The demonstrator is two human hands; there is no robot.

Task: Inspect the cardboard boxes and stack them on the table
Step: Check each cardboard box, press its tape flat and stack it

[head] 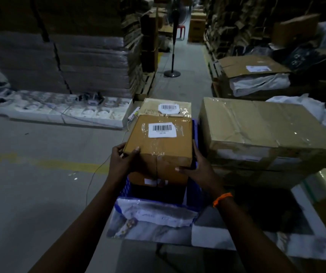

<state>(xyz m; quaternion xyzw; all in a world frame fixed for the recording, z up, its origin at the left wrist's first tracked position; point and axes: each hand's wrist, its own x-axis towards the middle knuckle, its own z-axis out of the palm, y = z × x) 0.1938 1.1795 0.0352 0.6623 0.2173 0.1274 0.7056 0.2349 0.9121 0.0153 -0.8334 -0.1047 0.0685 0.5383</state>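
A brown cardboard box (159,146) with a white barcode label and clear tape hangs above a blue plastic crate (194,191). My left hand (121,160) grips its near left corner, thumb on top. My right hand (196,168) holds its right side and underside. Inside the crate, under the held box, another brown box (148,179) shows. Behind it lies a paler labelled box (165,108).
A large taped carton (256,127) stands to the right on further cartons. White plastic bags (158,214) hang over the crate's near rim. Wrapped pallet stacks (91,62) rise at left, white trays (63,111) lie on the floor, and a fan stand (172,72) is in the aisle.
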